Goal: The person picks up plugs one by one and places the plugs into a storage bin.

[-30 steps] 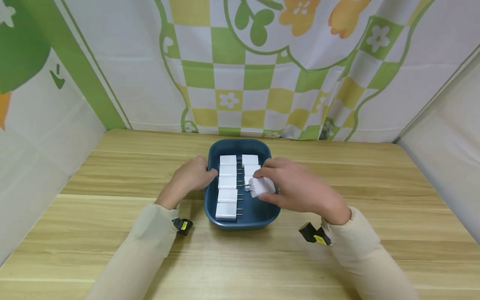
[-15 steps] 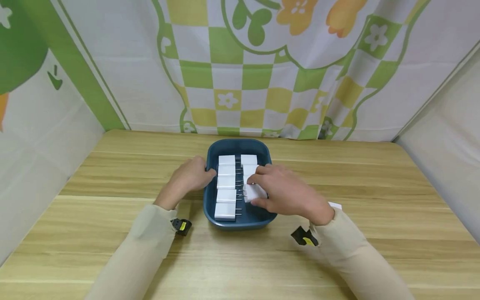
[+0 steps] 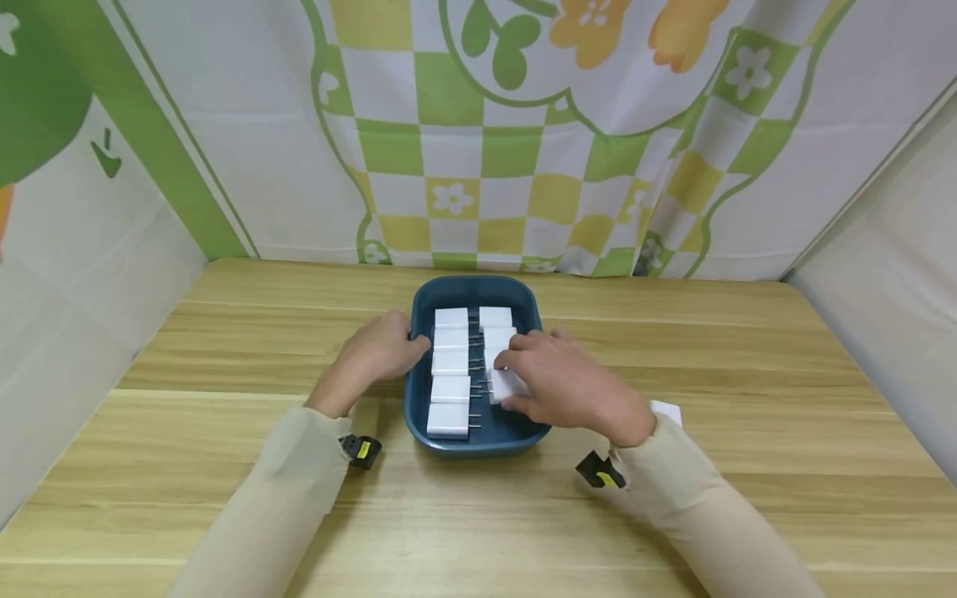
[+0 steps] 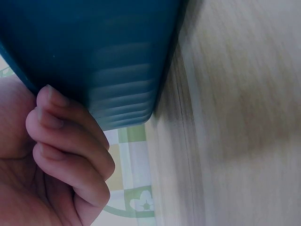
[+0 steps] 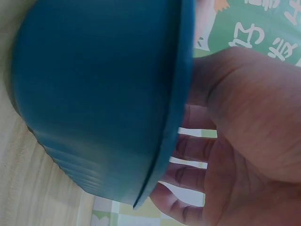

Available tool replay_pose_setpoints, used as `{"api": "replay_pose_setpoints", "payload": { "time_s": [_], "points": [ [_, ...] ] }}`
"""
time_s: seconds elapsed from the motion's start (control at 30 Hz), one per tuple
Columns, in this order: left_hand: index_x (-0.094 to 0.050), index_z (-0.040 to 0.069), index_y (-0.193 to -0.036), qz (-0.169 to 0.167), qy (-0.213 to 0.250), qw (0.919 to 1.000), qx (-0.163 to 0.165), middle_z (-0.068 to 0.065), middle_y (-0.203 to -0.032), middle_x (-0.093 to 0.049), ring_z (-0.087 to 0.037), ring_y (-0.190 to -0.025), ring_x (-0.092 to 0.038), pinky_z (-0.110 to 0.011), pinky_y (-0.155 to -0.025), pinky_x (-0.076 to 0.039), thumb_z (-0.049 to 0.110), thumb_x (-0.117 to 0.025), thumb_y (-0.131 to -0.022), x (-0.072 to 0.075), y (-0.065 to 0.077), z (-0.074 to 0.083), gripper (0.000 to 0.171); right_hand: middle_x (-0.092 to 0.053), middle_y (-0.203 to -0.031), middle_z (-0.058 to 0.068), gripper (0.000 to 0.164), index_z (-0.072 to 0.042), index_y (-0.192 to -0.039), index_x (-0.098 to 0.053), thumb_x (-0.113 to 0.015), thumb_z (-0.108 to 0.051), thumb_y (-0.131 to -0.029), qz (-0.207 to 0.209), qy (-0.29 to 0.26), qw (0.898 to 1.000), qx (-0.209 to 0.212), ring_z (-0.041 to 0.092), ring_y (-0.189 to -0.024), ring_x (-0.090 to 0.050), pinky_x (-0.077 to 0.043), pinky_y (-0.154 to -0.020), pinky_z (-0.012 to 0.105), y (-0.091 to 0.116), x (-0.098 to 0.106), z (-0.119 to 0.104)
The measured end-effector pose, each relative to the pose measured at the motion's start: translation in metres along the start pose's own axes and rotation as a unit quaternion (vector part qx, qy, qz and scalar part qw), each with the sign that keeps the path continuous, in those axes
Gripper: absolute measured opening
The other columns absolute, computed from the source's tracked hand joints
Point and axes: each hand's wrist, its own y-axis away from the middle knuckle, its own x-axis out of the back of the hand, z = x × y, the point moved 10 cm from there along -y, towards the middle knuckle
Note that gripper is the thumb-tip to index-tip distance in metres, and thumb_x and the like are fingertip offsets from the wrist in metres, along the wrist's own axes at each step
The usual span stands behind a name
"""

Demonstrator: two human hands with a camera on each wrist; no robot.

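A dark blue plastic bin [image 3: 512,432] stands on the wooden table. White plug-in chargers [image 3: 451,388] lie inside in two columns, their metal prongs turned toward each other in the left column and in the held one's row. My left hand [image 3: 381,353] grips the bin's left rim, thumb over the edge; in the left wrist view its curled fingers [image 4: 77,141] press the outer wall. Over the right rim reaches my right hand [image 3: 571,378], pinching a white charger [image 3: 507,385] at the near end of the right column, prongs pointing left. The bin wall hides its fingertips in the right wrist view.
Behind my right wrist, a white object [image 3: 667,411] lies on the table [image 3: 478,523], partly covered by the sleeve. A patterned curtain [image 3: 516,199] hangs at the table's back edge. White fabric [image 3: 890,274] encloses the right side, with more cloth on the left.
My right hand has moved left and down, bringing the charger from above the bin into the right column. The white object beside the wrist has come into view. My left hand stays put.
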Motion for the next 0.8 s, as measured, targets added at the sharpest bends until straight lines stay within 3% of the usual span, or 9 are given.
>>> {"api": "replay_pose_setpoints", "payload": {
  "time_s": [0.17, 0.8],
  "points": [
    [-0.046, 0.012, -0.060, 0.002, 0.000, 1.0000, -0.002, 0.001, -0.053, -0.043, -0.014, -0.046, -0.042, -0.026, -0.045, -0.032, 0.024, -0.053, -0.099, 0.000, 0.000, 0.000, 0.041, -0.066, -0.112, 0.004, 0.043, -0.013, -0.121, -0.071, -0.081, -0.036, -0.087, 0.004, 0.012, 1.000, -0.008, 0.022, -0.099, -0.060, -0.042, -0.086, 0.044, -0.003, -0.004, 0.001],
    [-0.047, 0.012, -0.062, 0.001, -0.001, 1.0000, 0.004, 0.001, -0.055, -0.044, -0.014, -0.047, -0.042, -0.026, -0.046, -0.033, 0.025, -0.053, -0.099, 0.000, 0.000, 0.000, 0.040, -0.067, -0.102, 0.001, 0.041, -0.015, -0.111, -0.074, -0.087, -0.037, -0.080, 0.026, 0.043, 0.998, -0.034, 0.019, -0.089, -0.059, -0.036, -0.077, 0.039, -0.007, -0.011, 0.003]
  ]
}}
